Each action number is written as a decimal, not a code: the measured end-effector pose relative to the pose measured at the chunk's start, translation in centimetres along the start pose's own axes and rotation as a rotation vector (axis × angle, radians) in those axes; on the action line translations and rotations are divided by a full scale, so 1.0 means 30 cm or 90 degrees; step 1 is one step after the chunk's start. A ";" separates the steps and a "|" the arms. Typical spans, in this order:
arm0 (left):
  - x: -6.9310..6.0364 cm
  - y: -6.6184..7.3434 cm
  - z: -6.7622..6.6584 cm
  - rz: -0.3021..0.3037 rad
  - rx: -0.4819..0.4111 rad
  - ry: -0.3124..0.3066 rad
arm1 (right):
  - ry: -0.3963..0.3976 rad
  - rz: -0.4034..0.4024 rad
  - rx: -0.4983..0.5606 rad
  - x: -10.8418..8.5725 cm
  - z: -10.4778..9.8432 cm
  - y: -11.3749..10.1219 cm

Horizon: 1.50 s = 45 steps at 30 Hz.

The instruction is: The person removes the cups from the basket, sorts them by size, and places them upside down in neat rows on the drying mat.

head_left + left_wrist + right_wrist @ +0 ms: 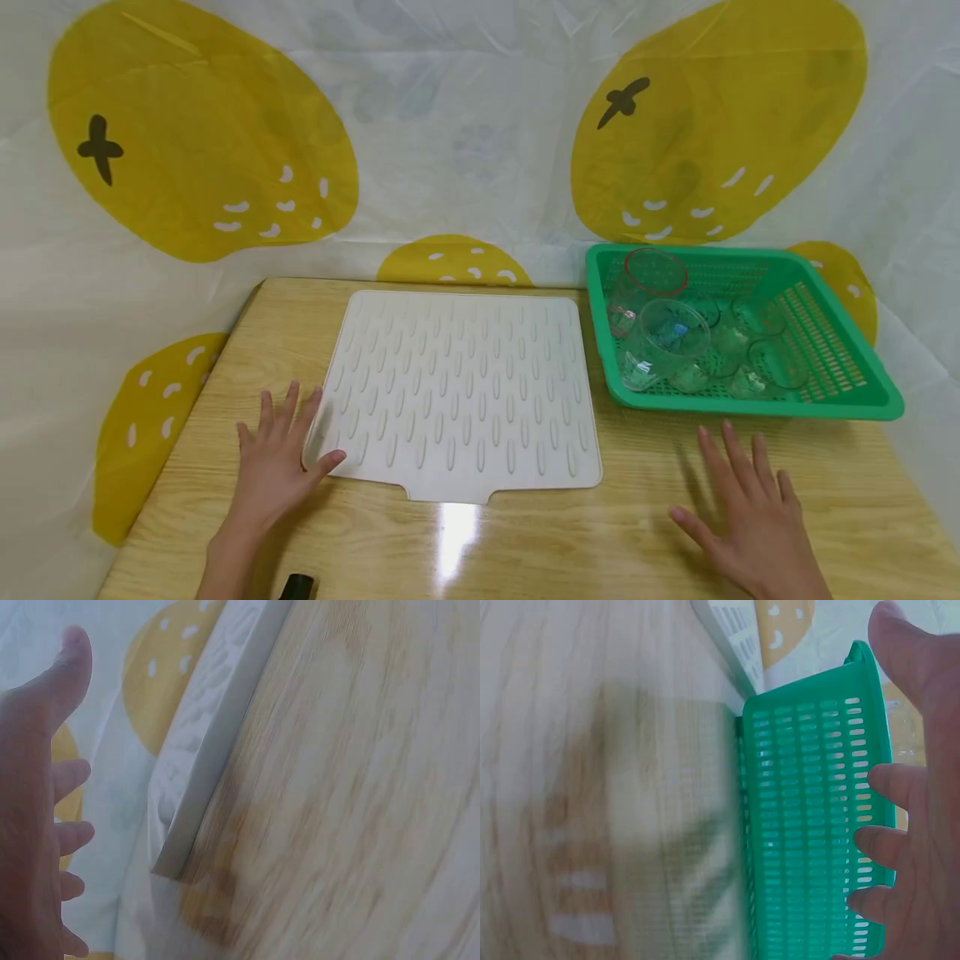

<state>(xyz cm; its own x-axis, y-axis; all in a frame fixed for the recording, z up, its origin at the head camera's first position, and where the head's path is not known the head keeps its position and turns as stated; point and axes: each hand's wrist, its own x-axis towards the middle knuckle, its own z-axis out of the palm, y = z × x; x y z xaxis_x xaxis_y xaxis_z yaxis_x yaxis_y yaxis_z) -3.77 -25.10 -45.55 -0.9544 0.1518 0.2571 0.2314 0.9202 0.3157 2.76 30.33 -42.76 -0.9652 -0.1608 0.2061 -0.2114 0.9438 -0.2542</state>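
A white ridged board (457, 383) lies on the wooden table, its short tab toward the front edge. My left hand (273, 471), fingers spread, is at the board's left front corner; whether it touches the board I cannot tell. The left wrist view shows that hand (37, 802) beside the board's raised edge (202, 765). On the right a green basket (757, 408) holds several clear glasses, one with a red rim (656, 272). My right hand (757, 525) is spread in front of the basket, holding nothing. In the right wrist view its fingers (889, 844) appear before the basket's slotted side (802, 825).
A white cloth (465, 167) with yellow fruit prints hangs behind the wooden table (630, 550) and at its sides. A small dark object (297, 587) shows at the front edge of the head view, near the left forearm.
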 end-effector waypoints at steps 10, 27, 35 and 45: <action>0.012 0.042 0.035 0.002 -0.046 0.014 | 0.041 -0.027 0.026 0.020 -0.015 -0.012; 0.065 0.177 0.091 0.067 -0.195 0.052 | 0.273 -0.099 0.094 0.143 -0.078 -0.061; 0.104 0.272 0.121 0.091 -0.244 0.035 | 0.326 -0.104 0.079 0.224 -0.088 -0.052; 0.129 0.373 0.157 0.143 -0.290 0.028 | 0.302 -0.068 0.104 0.329 -0.107 -0.035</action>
<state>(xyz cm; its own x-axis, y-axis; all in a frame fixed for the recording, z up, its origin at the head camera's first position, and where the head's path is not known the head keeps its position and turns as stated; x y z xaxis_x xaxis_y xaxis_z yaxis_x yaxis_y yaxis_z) -5.76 -12.53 -45.33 -0.8651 0.3027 0.3999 0.4979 0.6142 0.6122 -6.05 28.69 -37.43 -0.7685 -0.0691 0.6361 -0.3635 0.8653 -0.3452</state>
